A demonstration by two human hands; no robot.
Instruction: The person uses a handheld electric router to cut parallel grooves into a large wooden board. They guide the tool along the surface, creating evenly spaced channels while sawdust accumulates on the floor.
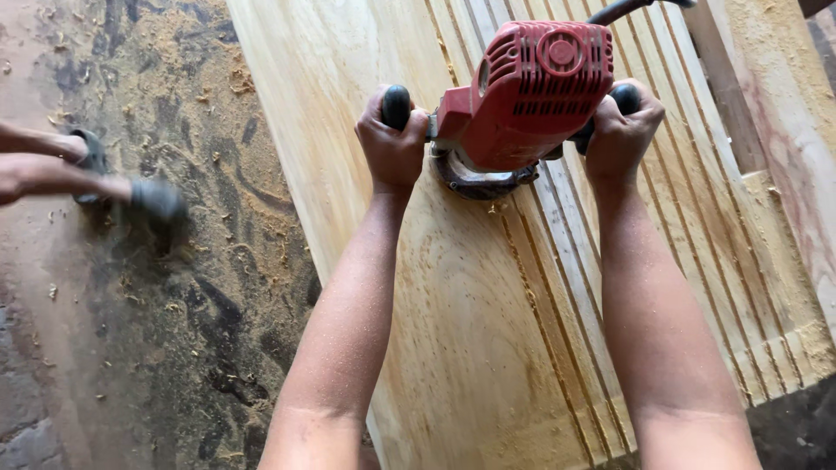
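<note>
- Red plastic housing, vented with slots on top and side, round cap at the crown: a handheld router [522, 91] sitting on the pale wooden board [453, 348], toward 12 o'clock of the view.
- Dark metal base ring under the red body, pressed flat to the wood; black cord leaving at 1 o'clock.
- Left hand [394, 148] closed tight around the black knob handle at the router's 9 o'clock side.
- Right hand [620, 130] wrapped firmly on the matching black handle at its 3 o'clock side.
- Parallel grooves [566, 287] cut lengthwise in the board, running from the tool down to 5 o'clock; smooth uncut grain at 7 o'clock.
- Sawdust specks on both forearms.
- At 9 o'clock, another person's feet in dark sandals [157, 198] on the dusty, shaving-strewn floor [157, 348].
</note>
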